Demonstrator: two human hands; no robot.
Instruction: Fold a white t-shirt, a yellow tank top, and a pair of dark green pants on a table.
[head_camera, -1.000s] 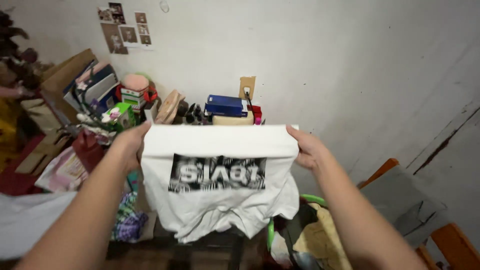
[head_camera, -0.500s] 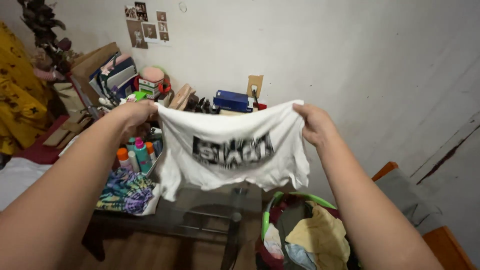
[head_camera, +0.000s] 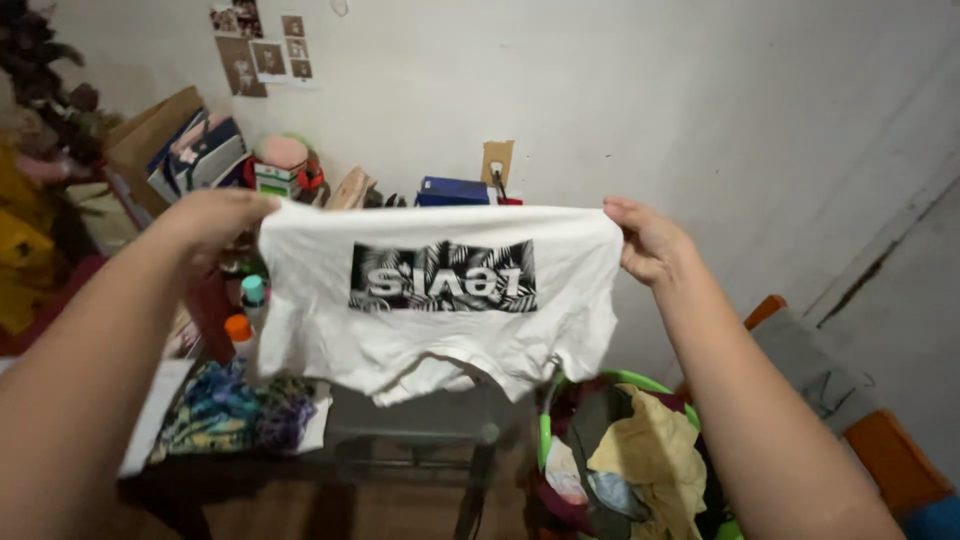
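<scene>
Two hands, left hand (head_camera: 215, 222) and right hand (head_camera: 648, 240), are clamped on a white printed cotton T-shirt (head_camera: 440, 300), stretched for folding; lowering flat seems needed.

Holding a white T-shirt (head_camera: 440, 300) stretched between left hand (head_camera: 215, 220) and right hand (head_camera: 650, 240), black leaf print facing the camera; hanging below the fingers, a green laundry basket (head_camera: 545, 440) and tie-dye cloth (head_camera: 230, 415).
</scene>
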